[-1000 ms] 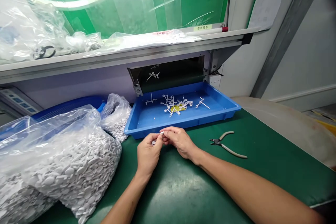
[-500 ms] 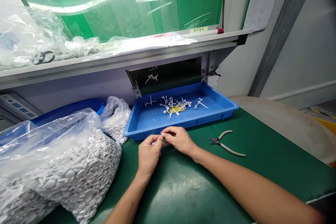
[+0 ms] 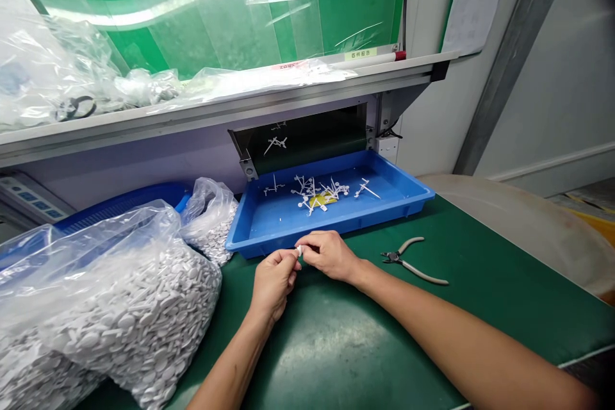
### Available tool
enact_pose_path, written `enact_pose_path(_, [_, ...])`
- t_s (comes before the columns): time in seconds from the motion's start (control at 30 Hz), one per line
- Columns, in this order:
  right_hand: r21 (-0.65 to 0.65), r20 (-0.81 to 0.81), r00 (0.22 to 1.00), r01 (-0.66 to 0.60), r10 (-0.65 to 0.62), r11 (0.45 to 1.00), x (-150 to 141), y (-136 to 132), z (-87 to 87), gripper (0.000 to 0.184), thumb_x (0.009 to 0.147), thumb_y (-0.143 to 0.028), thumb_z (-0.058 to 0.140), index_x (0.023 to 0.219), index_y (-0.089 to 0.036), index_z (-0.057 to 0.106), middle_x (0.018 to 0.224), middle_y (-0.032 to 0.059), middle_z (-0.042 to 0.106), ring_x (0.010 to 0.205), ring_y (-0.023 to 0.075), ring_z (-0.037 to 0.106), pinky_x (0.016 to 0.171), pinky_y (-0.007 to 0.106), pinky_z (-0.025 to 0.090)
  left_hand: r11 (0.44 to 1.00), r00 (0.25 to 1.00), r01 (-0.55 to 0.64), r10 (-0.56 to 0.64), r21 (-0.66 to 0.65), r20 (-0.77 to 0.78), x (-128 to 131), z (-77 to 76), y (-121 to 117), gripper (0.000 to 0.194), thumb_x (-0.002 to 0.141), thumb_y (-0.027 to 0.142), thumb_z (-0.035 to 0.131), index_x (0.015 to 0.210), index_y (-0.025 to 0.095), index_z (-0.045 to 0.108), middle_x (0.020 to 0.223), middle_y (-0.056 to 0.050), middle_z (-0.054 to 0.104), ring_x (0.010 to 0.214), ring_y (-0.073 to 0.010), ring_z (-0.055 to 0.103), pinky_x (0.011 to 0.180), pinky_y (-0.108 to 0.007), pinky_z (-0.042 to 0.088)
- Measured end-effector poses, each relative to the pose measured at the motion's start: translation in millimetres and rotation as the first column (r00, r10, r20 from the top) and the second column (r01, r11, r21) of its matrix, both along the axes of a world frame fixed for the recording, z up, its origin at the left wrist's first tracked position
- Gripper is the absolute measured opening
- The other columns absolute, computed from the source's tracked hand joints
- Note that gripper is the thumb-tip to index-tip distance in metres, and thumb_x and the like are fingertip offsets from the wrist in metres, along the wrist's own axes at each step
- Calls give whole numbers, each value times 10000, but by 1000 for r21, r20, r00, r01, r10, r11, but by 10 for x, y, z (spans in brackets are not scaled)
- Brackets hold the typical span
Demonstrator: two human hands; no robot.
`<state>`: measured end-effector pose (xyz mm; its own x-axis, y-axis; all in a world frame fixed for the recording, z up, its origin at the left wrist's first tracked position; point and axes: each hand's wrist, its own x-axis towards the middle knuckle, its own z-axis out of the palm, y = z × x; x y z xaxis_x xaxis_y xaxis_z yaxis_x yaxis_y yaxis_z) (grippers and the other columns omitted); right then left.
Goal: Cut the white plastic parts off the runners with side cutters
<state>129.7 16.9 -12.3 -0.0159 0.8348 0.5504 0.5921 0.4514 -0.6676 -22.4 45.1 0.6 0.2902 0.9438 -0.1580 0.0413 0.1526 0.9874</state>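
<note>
My left hand (image 3: 271,282) and my right hand (image 3: 328,255) meet just in front of the blue tray (image 3: 269,240) on the green mat. Both pinch a small white plastic piece (image 3: 298,250) between their fingertips. Inside the tray lie several white plastic sprue pieces (image 3: 317,193) and a yellow scrap. Another sprue (image 3: 277,143) sits on the dark chute behind the tray.
A large clear bag of small white plastic parts (image 3: 115,307) lies at the left, with a smaller bag (image 3: 211,221) behind it. Side cutters (image 3: 413,261) rest on the mat right of my hands. A shelf with plastic bags (image 3: 72,86) runs above.
My hands stay together at the tray's front edge. The fingers have closed tighter on the white piece, and less of it shows than before.
</note>
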Motion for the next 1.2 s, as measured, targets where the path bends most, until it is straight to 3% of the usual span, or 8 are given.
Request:
enact_pose_path(0.23, [-3, -8, 999, -47, 47, 999, 24, -2, 12, 312, 805, -116, 546, 1062, -188, 708, 951, 31, 716, 820, 135, 643, 768, 218, 467, 999, 1000, 19, -19, -35, 1, -18, -33, 34, 268, 702, 376, 693, 670, 145, 560, 459, 53, 454, 342, -27, 277, 317, -131, 155])
enact_pose_path(0.33, [-15, -46, 996, -81, 80, 997, 4, -16, 29, 292, 815, -107, 517, 979, -208, 736, 920, 15, 724, 833, 139, 651, 799, 234, 473, 999, 1000, 21, -21, -24, 2, -25, -31, 25, 318, 725, 423, 695, 664, 150, 544, 441, 65, 424, 342, -28, 265, 320, -132, 157])
enact_pose_path(0.43, [-180, -262, 964, -95, 45, 979, -61, -27, 38, 262, 830, -178, 518, 977, -201, 733, 812, 9, 723, 689, 138, 665, 674, 240, 515, 993, 1000, 2, -2, 118, -5, -25, -12, 3, 336, 732, 452, 717, 749, 143, 585, 467, 68, 439, 369, -32, 299, 339, -126, 203])
enact_pose_path(0.5, [-284, -448, 894, -146, 4, 948, -110, -30, 44, 267, 828, -237, 532, 1007, -173, 720, 764, 19, 714, 627, 146, 669, 600, 243, 536, 977, 1000, -2, 1, 213, 5, -25, 7, -9, 350, 726, 441, 736, 862, 144, 610, 540, 52, 508, 403, -38, 355, 361, -125, 248])
enact_pose_path(0.57, [-311, -564, 826, -203, -8, 928, -144, -29, 52, 275, 811, -257, 548, 1000, -146, 714, 730, 26, 704, 619, 154, 675, 592, 255, 555, 968, 1000, -2, 3, 251, -2, -31, 24, -12, 366, 736, 447, 729, 903, 141, 619, 581, 35, 545, 425, -46, 387, 373, -129, 270])
enact_pose_path(0.67, [-298, -603, 796, -276, 44, 914, -148, -26, 60, 255, 799, -259, 557, 945, -125, 717, 696, 27, 694, 631, 152, 679, 629, 267, 570, 961, 998, -14, 32, 275, -61, -55, 34, 3, 364, 760, 480, 701, 827, 128, 639, 529, 35, 521, 417, -52, 373, 371, -138, 264])
enact_pose_path(0.9, [-290, -510, 854, -285, 104, 913, -104, -30, 18, 235, 815, -297, 564, 911, -140, 711, 713, 25, 694, 667, 155, 689, 626, 255, 573, 978, 995, -6, 28, 210, -99, -90, 52, 45, 371, 724, 484, 727, 701, 135, 601, 505, 37, 526, 378, -47, 364, 345, -145, 252])
enact_pose_path(1.2, [-270, -629, 759, -415, 167, 869, -110, -56, 53, 297, 805, -276, 568, 1048, -143, 675, 778, 30, 694, 662, 139, 676, 613, 267, 570, 990, 989, 132, -127, -58, 73, -150, 62, 106, 392, 721, 450, 751, 653, 147, 511, 409, 85, 403, 319, -14, 238, 308, -110, 140])
